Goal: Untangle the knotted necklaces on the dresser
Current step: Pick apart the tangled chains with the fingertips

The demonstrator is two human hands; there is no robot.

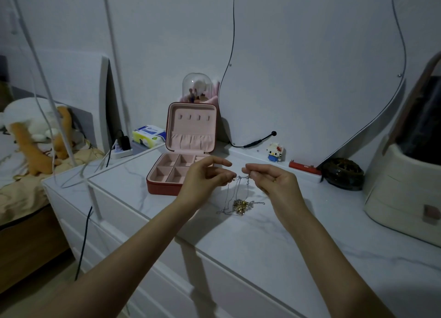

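Desk (pixel 286 241): white marble-look top.
Jewellery box (pixel 183 155): open, behind left hand.
Left hand (pixel 205 177): fingers pinch chain.
Right hand (pixel 269 178): fingers pinch chain.
Necklaces (pixel 241 204): gold-and-silver tangle on desk, strands lifted, seemingly knotted.

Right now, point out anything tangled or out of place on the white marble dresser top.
The knotted gold and silver chains lie heaped beside the open pink jewellery box, strands pinched up by the left hand and right hand.
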